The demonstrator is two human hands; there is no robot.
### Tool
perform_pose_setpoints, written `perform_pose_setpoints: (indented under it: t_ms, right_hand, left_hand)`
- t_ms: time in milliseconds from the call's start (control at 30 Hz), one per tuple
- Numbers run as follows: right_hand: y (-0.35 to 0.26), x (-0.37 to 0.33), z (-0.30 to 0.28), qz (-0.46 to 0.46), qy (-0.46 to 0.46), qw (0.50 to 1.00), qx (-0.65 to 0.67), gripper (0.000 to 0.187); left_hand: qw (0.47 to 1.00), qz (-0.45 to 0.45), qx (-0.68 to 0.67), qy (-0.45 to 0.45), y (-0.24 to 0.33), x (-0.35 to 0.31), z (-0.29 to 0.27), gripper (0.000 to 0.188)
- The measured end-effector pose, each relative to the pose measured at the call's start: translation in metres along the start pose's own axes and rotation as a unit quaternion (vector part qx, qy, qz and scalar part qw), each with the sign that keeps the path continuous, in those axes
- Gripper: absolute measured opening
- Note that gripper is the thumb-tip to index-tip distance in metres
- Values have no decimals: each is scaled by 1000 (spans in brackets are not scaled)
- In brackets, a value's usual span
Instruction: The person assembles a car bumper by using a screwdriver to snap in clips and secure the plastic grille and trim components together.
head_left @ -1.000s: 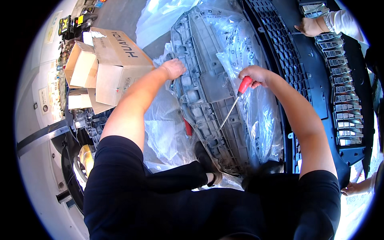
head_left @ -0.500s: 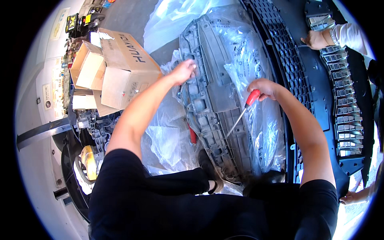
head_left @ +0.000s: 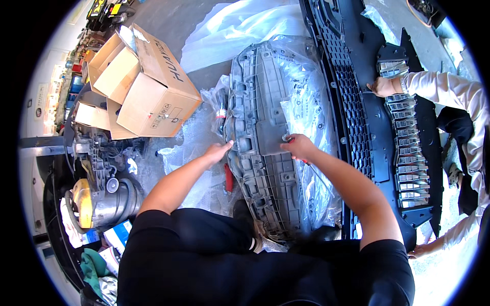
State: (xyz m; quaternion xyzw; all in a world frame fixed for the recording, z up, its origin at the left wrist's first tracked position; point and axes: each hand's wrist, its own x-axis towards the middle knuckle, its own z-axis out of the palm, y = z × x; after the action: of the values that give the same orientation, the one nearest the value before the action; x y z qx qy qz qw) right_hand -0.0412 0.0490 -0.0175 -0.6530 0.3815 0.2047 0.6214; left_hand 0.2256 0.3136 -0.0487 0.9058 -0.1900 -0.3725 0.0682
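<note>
A long, dusty grey plastic car bumper (head_left: pixel 270 125) lies in front of me with its ribbed inner side up. My left hand (head_left: pixel 219 154) is at its left edge, thumb on the rim and the other fingers curled, partly hidden. My right hand (head_left: pixel 300 148) is closed around a red-handled screwdriver (head_left: pixel 305 161), over the bumper's right half. The fingers cover most of the handle, and the thin shaft runs back toward my forearm. Clear plastic wrap (head_left: pixel 309 109) lies along the bumper's right side.
A black honeycomb grille (head_left: pixel 352 97) and a panel with chrome slats (head_left: pixel 408 148) stand on the right; another person's hand (head_left: pixel 385 87) rests there. An open cardboard box (head_left: pixel 168 102) sits at left. A red tool (head_left: pixel 228 177) lies beside the bumper.
My left hand has come nearer, down to the bumper's edge. My right hand has moved left and nearer, and the screwdriver's shaft has swung from lower left to lower right. The view has shifted.
</note>
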Motion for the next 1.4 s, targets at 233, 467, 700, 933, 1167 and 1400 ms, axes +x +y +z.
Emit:
perform_pose_setpoints:
  t_ms: [233, 467, 700, 933, 1167, 1400]
  right_hand:
    - [20, 41, 33, 1, 93, 995, -27, 62]
    - [-9, 0, 32, -59, 146, 974, -163, 43]
    - [-44, -59, 16, -121, 267, 944, -154, 34]
    - [-114, -114, -54, -206, 344, 902, -162, 28]
    - [-143, -145, -107, -210, 388, 864, -243, 31]
    - [-172, -193, -167, -147, 388, 854, -315, 38]
  left_hand:
    - [987, 1, -163, 5, -40, 45, 45, 79]
    - [989, 96, -114, 10, -29, 44, 39, 78]
    - [997, 73, -22, 19, -15, 55, 39, 79]
    - [983, 100, -116, 102, -4, 66, 26, 63]
    - [964, 121, -75, 224, 35, 54, -84, 54]
    - [955, 105, 43, 276, 48, 35, -223, 60]
